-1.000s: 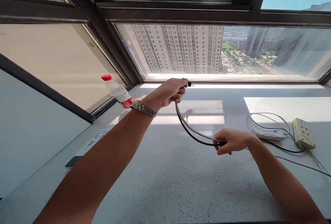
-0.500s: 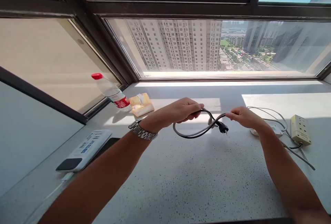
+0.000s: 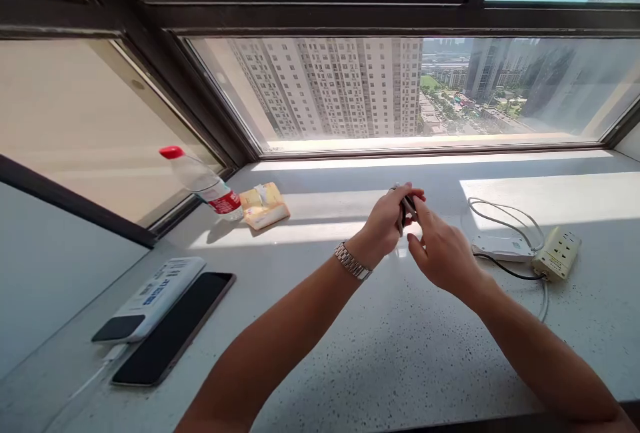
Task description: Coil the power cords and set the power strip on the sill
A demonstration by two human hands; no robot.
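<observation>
Above the speckled white sill, my two hands meet around a dark power cord (image 3: 403, 217), now gathered into a tight bundle. My left hand (image 3: 383, 223), a metal watch on its wrist, is closed around the bundle. From the right, my right hand (image 3: 444, 254) presses its fingers on the cord, with the thumb slightly apart below. Only short stretches of cord show between the fingers; its plug is hidden.
On the right lie a cream power strip (image 3: 557, 254) and a white adapter box (image 3: 503, 248) with looped grey cable. To the left are a phone (image 3: 175, 326), a white power bank (image 3: 155, 296), a tilted red-capped bottle (image 3: 205, 183) and a yellow tissue pack (image 3: 265, 206). A window (image 3: 340, 86) stands behind.
My hands were apart with the cord looped loosely between them and its plug showing. They have come together, and the cord is bunched up. The view has shifted slightly, uncovering the phone.
</observation>
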